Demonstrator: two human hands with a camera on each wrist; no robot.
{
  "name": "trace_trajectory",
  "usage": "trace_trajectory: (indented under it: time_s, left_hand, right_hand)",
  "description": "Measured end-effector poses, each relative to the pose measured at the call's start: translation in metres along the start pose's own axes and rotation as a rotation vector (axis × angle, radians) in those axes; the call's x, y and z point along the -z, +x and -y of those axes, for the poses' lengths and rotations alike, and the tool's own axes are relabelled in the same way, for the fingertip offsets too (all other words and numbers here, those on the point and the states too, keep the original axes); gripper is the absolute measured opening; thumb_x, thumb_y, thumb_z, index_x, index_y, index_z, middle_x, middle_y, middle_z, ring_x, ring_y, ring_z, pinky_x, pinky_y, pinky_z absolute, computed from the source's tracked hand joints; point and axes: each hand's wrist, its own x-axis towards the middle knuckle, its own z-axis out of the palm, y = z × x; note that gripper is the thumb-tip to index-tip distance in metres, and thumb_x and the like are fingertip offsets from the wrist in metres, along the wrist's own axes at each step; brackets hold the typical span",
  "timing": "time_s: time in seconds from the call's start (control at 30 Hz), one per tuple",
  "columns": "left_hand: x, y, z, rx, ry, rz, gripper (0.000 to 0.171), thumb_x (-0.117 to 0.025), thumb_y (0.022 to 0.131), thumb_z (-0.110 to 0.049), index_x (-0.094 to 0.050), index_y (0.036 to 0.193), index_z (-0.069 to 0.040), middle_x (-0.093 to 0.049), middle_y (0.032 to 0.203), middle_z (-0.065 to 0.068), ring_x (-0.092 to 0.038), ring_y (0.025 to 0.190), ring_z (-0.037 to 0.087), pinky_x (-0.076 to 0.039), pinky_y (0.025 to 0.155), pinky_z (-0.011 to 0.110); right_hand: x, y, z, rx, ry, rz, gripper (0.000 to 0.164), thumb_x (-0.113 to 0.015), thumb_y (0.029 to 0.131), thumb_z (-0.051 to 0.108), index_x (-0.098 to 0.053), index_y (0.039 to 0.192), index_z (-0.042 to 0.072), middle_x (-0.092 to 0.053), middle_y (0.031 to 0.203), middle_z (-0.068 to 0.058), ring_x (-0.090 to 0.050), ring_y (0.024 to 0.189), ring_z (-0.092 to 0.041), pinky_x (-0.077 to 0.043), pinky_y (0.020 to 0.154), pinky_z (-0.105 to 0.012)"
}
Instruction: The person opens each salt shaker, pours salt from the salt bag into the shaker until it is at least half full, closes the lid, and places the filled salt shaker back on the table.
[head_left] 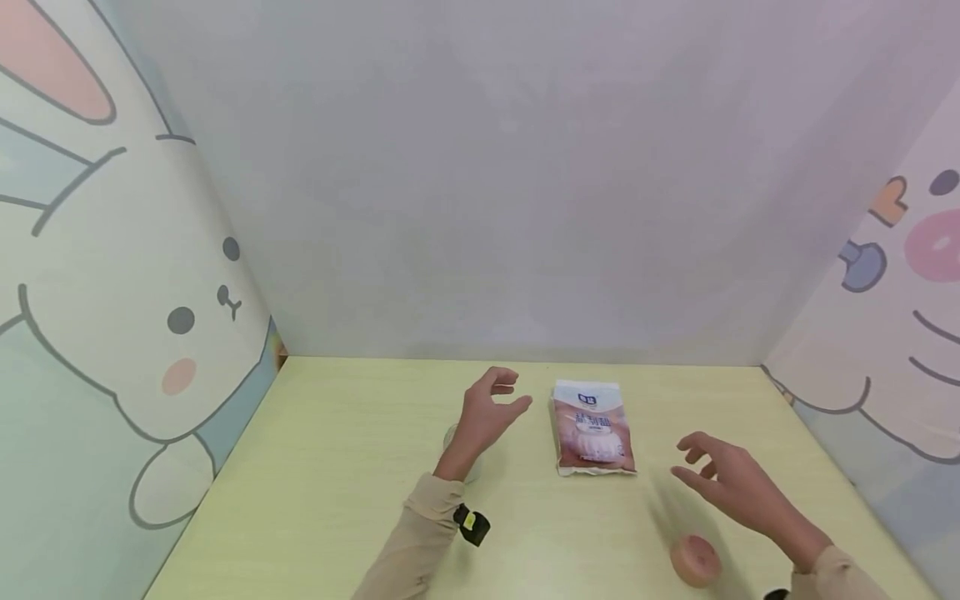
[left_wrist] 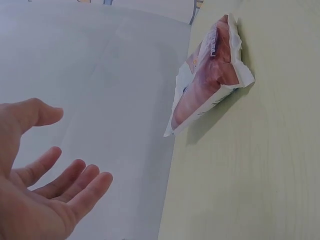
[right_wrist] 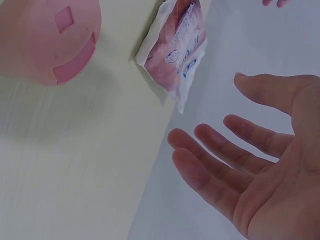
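Note:
A pink-and-white bag of salt lies flat on the table, printed side up. My left hand hovers to its left, thumb and fingers spread apart with nothing between them. To the bag's right is my right hand, also above the table and holding nothing, its fingers loosely bent. Below the right hand stands a round pink container; in the right wrist view its top shows a small square and a curved slot. Behind the left wrist, a clear round thing is mostly hidden.
The pale yellow-green table meets a plain grey backdrop at its far edge. Side panels with cartoon figures, a rabbit panel on the left and another panel on the right, border it.

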Motion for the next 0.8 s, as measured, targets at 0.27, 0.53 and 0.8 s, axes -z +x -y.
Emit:
trace_trajectory:
  time_s: [0.27, 0.53, 0.8]
  left_hand:
    - [-0.011, 0.015, 0.004, 0.033, 0.015, 0.007, 0.031, -0.067, 0.076, -0.025, -0.056, 0.102, -0.013, -0.058, 0.101, 0.002, -0.056, 0.096, 0.026, -0.049, 0.072, 0.028]
    - [-0.027, 0.028, 0.02, 0.083, 0.06, 0.003, 0.027, -0.065, 0.076, -0.023, -0.057, 0.099, -0.012, -0.059, 0.096, 0.004, -0.058, 0.091, 0.025, -0.049, 0.072, 0.028]
    - [-0.044, 0.035, 0.034, 0.138, 0.096, -0.022, 0.022, -0.063, 0.076, -0.02, -0.058, 0.096, -0.013, -0.061, 0.093, 0.004, -0.058, 0.083, 0.015, -0.048, 0.068, 0.027]
  right_hand:
    - [-0.011, 0.011, -0.001, -0.039, 0.063, 0.103, 0.029, -0.063, 0.079, 0.033, -0.055, 0.098, 0.012, -0.06, 0.086, 0.0, -0.058, 0.068, -0.009, -0.047, 0.057, -0.025]
    - [-0.025, 0.028, -0.007, -0.081, 0.084, 0.215, 0.037, -0.062, 0.079, 0.036, -0.054, 0.101, 0.007, -0.058, 0.08, -0.001, -0.055, 0.067, -0.011, -0.045, 0.059, -0.027]
    - [-0.048, 0.045, -0.024, -0.093, 0.091, 0.255, 0.04, -0.062, 0.08, 0.035, -0.054, 0.1, 0.001, -0.058, 0.076, -0.002, -0.054, 0.069, -0.014, -0.044, 0.06, -0.031]
